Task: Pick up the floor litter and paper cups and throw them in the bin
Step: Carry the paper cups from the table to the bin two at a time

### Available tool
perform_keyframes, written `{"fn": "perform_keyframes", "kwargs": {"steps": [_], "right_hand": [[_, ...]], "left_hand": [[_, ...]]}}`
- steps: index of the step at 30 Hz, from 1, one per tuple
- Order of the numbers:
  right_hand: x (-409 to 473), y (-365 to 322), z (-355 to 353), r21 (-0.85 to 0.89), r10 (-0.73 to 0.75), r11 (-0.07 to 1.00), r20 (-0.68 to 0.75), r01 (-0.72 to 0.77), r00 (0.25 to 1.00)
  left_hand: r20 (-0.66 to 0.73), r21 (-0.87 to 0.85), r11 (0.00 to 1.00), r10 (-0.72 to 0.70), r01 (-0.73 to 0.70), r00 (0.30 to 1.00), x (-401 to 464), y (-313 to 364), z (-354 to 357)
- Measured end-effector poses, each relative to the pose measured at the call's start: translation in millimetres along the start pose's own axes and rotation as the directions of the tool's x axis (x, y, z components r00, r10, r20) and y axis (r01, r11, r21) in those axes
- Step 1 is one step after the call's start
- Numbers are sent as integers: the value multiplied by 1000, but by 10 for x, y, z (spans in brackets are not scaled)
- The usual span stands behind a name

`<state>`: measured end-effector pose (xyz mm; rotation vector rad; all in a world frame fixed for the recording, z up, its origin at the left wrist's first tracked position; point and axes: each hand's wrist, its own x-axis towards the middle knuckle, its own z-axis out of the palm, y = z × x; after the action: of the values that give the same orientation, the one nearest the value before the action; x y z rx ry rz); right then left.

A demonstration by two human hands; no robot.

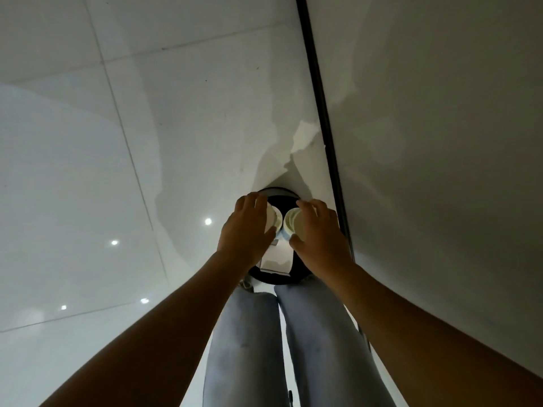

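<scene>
Now both hands are over the open mouth of the bin (pixel 279 190), a round black bin that stands on the floor directly in front of the person's legs (pixel 244 348); to the left of the bin's middle, the left hand (pixel 246 230) grasps a paper cup (pixel 271 220), the fingers curled round its side; to the right of the middle, the right hand (pixel 318 233) grasps a stack of paper cups (pixel 292 220) in the same way, the mouths of the cups turned toward each other. To do this step well, I think each hand should come lower into the mouth of the bin and only then open, so that no cup strikes the rim and rolls away; a pale flap (pixel 277 258) on the near part of the bin could catch a cup. Left of the bin lies glossy tiled floor (pixel 88 201) with light reflections; right of it, close, runs a dark skirting strip (pixel 323 113) below a wall (pixel 440 142), which leaves the right hand little room.
</scene>
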<state>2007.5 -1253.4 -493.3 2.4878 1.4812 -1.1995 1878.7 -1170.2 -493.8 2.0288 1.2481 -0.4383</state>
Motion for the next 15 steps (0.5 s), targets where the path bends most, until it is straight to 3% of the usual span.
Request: {"fn": "perform_keyframes", "kwargs": {"steps": [9, 15], "right_hand": [[277, 238, 472, 24, -10, 1000, 222, 4, 975], [352, 286, 652, -98, -54, 992, 203, 75, 978]], "left_hand": [[194, 76, 995, 57, -72, 979, 150, -206, 501], [184, 117, 986, 92, -115, 979, 261, -289, 686]]}}
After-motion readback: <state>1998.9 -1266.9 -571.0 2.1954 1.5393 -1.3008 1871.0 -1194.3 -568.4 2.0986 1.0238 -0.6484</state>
